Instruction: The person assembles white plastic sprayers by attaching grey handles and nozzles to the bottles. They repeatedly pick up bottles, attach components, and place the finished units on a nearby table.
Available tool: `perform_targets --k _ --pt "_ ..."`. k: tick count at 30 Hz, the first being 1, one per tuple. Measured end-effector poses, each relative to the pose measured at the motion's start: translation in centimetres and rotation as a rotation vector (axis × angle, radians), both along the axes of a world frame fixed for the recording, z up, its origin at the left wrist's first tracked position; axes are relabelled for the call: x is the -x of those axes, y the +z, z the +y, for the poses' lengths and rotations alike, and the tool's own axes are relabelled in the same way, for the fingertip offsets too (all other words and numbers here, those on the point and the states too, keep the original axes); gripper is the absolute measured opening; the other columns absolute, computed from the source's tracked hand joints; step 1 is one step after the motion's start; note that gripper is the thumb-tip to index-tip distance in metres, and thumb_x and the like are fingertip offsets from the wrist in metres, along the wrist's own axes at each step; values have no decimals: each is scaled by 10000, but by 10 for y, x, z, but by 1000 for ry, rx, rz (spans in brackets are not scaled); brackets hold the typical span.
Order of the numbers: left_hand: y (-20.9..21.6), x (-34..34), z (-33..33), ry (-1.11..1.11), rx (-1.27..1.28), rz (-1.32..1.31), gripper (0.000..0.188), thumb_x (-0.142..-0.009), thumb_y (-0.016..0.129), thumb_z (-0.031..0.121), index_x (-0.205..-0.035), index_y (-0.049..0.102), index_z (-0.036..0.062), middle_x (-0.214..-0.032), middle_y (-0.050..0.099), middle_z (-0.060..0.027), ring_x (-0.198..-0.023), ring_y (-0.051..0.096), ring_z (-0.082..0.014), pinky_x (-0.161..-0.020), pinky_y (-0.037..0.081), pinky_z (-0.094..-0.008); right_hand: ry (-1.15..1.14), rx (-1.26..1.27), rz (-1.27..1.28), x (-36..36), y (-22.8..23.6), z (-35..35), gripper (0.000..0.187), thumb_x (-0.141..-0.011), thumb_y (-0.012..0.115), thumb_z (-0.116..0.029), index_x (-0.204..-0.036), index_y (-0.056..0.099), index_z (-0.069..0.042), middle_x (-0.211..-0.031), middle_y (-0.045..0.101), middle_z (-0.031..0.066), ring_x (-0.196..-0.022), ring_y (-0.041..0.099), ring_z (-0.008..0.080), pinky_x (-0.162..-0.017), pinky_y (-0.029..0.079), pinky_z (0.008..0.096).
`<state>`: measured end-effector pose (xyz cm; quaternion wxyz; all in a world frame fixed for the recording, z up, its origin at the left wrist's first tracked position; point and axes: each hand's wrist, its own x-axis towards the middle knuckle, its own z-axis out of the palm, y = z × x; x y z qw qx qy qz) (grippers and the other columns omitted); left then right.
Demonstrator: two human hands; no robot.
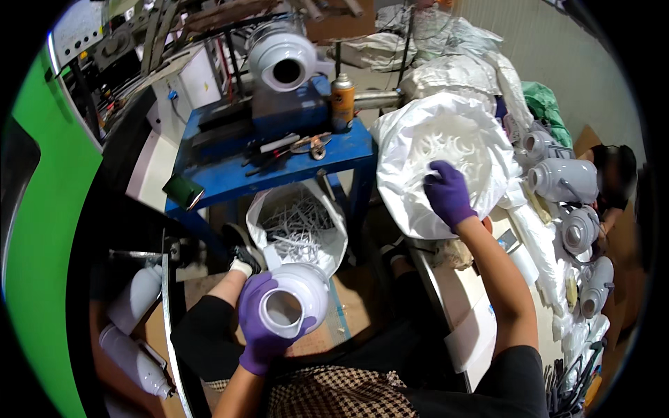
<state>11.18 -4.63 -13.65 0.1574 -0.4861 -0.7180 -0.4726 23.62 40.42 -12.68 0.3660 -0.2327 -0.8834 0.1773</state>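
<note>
Head view, clock directions taken from the centre: at 7 o'clock, the left hand [259, 326], in a purple glove, is closed around a pale grey jug [317, 289], thumb near the rim, the open mouth tilted up toward the viewer. At 3 o'clock, the right hand [449, 196], gloved alike, is held over a large white bag [398, 157] of pale curved pieces [446, 143], its fingers partly curled; whether they grasp a piece cannot be told. Near the centre, toward 8 o'clock, a smaller white bag [256, 211] holds thin white strips [296, 226]. At 11 o'clock, a blue table [348, 152] bears hand tools [279, 148] and, at its 12 o'clock end, an orange can [343, 104]; a second jug [301, 52] sits above it. Further jugs [568, 180] lie at 3 to 4 o'clock, beside another person [614, 171], and two more [136, 357] at 8 o'clock.
</note>
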Motion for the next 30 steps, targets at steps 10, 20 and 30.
perform_targets --k 10,20,30 --pt "-28 -15 17 -103 101 -34 723 -677 936 343 -1248 624 26 -1294 626 -174 -1206 585 -390 -1094 411 -522 747 470 65 -48 34 -259 97 -801 784 -20 -897 770 -16 -970 754 105 -821 679 179 -720 532 295" --pt "-24 -19 7 -99 178 -13 728 -688 883 332 -1288 596 37 -1353 586 -162 -1266 552 -373 -1131 384 -522 841 523 36 -29 21 -294 295 -836 779 -32 -1124 730 -2 -1050 741 163 -892 747 266 -800 588 322" --pt "-17 -33 17 -133 224 65 523 -718 791 172 -1205 661 30 -1326 636 -125 -1266 577 -328 -1156 360 -549 450 169 -263 -22 7 -318 155 -703 673 -6 -838 647 -78 -828 636 98 -721 653 339 -612 525 429"
